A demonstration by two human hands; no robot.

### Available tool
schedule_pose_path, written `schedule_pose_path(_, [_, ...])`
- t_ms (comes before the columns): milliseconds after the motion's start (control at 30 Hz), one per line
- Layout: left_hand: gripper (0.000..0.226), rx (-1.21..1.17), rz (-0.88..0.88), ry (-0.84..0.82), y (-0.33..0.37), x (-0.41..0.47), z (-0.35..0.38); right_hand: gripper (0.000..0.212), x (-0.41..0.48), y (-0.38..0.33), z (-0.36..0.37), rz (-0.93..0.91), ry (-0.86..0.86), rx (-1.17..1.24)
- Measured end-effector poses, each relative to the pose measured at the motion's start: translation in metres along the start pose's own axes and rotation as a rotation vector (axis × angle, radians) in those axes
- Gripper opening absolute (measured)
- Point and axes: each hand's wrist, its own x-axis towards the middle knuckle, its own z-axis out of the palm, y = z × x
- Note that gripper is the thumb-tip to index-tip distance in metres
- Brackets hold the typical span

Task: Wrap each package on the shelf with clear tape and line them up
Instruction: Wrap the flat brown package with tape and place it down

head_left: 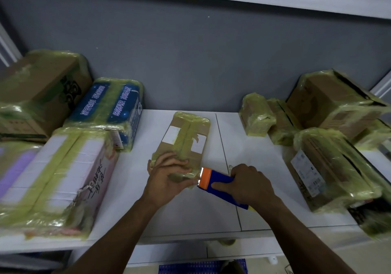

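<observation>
A flat brown cardboard package (186, 136) with white labels and a band of yellowish clear tape lies in the middle of the white shelf (249, 146). My left hand (167, 176) grips its near end, fingers curled over the taped edge. My right hand (249, 183) holds a blue tape dispenser (220, 183); its orange toothed head touches the package's near right corner.
Taped packages crowd both sides: a white and pink box (61, 178), a blue box (114, 108) and a large brown carton (40, 91) on the left, several brown taped boxes (330, 167) on the right. A grey wall stands behind. A blue crate (190, 267) sits below the shelf edge.
</observation>
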Motion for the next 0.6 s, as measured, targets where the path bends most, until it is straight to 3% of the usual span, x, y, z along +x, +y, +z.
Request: schedule_pose_path(600, [0.050,0.096,-0.031,0.080,0.005,0.001,0.013,0.062,-0.002,-0.011,0.014,-0.021,0.210,-0.118])
